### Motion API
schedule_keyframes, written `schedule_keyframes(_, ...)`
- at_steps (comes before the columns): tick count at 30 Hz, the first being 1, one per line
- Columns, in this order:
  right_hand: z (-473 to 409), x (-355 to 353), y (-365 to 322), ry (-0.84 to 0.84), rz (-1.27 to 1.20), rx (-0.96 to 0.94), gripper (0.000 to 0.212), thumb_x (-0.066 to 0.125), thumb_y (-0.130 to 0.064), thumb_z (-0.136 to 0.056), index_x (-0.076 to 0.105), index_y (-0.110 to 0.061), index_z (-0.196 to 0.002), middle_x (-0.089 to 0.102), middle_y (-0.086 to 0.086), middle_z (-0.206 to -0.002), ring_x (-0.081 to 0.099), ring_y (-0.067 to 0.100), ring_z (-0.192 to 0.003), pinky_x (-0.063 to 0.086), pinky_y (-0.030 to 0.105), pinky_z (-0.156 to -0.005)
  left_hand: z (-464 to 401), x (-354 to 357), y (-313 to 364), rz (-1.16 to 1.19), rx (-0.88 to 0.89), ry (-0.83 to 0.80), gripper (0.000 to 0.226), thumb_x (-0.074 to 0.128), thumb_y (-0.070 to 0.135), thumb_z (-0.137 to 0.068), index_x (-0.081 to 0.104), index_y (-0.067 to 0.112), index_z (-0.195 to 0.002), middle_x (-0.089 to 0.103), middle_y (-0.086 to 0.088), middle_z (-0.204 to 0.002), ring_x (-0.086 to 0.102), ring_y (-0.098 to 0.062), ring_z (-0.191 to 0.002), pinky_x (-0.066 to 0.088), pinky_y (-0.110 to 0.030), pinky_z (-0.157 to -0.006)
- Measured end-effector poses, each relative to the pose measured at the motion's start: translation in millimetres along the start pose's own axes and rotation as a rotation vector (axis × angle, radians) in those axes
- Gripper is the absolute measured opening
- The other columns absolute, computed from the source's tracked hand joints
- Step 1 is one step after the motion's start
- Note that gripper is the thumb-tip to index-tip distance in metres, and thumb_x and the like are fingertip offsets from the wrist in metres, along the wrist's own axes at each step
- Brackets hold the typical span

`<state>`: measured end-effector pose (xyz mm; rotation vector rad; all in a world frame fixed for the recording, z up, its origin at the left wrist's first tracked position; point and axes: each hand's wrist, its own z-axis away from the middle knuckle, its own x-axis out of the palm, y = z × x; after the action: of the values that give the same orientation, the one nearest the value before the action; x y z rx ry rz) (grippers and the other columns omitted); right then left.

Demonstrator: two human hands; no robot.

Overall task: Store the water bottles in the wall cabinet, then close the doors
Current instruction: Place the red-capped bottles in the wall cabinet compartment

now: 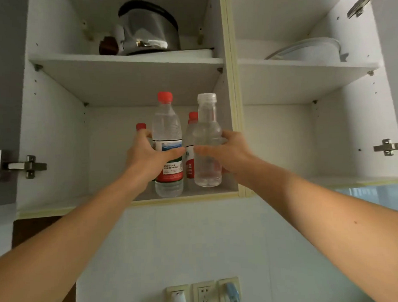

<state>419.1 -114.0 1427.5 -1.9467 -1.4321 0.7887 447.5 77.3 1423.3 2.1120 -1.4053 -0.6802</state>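
Cabinet shelf (104,194): left hand (146,152) and right hand (232,152) each grip bottles (167,129).

The single head-worn camera is looking up from below into the open wall cabinet (136,199), sitting close, within arm's reach. The cabinet is filling the upper two thirds of the frame, the tiled wall (196,241) below it is taking the lower third.

Clear glossy plastic bottles (167,138); matt white cabinet (128,78); shiny metal kettle (148,28).
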Motion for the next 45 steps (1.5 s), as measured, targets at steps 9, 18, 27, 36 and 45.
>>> schedule_keyframes(9,-15,31,30,0.101,0.206,0.05,0.046,0.085,-0.038,-0.078,0.065,-0.021,-0.116,0.074,-0.001,-0.098,0.074,0.018,-0.084,0.063,0.04,-0.077,-13,-1,-38,-0.141,0.123,0.03,0.048,0.079,0.054,-0.078,0.056,0.029,-0.112,0.061,0.017,-0.093,0.062,-0.001,-0.081,0.045,-0.019,-0.059)
schedule_keyframes(18,-4,34,53,0.012,0.535,0.05,0.082,0.092,-0.037,-0.068,0.046,-0.025,-0.134,0.058,0.003,-0.123,0.061,0.023,-0.106,0.056,0.046,-0.096,-8,-24,-69,-0.231,0.101,-0.236,0.059,0.081,0.052,-0.075,0.057,0.04,-0.128,0.068,0.02,-0.101,0.064,0.002,-0.09,0.052,-0.021,-0.071)
schedule_keyframes(27,-2,53,55,0.137,0.669,-0.024,0.087,0.089,-0.032,-0.073,0.034,-0.022,-0.14,0.055,0.007,-0.122,0.059,0.028,-0.106,0.055,0.045,-0.09,-16,3,-73,-0.225,0.093,-0.189,0.058,0.085,0.044,-0.076,0.055,0.026,-0.122,0.068,0.014,-0.104,0.066,-0.007,-0.092,0.055,-0.034,-0.082)
schedule_keyframes(36,-4,66,51,0.171,0.662,0.055,0.085,0.083,-0.028,-0.08,0.029,-0.017,-0.144,0.056,0.015,-0.128,0.059,0.038,-0.115,0.053,0.054,-0.096,-15,9,-70,-0.343,0.113,-0.172,0.058,0.085,0.045,-0.076,0.058,0.025,-0.123,0.07,0.006,-0.112,0.06,-0.008,-0.089,0.045,-0.025,-0.075)
schedule_keyframes(45,1,115,27,0.29,0.73,-0.385,0.076,0.07,-0.027,-0.091,0.025,-0.022,-0.153,0.015,0.01,-0.162,0.014,0.034,-0.149,0.028,0.052,-0.119,3,-104,-118,-0.865,0.061,-0.02,0.058,0.04,0.057,-0.1,0.043,0.02,-0.144,0.049,-0.01,-0.143,0.037,-0.031,-0.132,0.041,-0.046,-0.102)
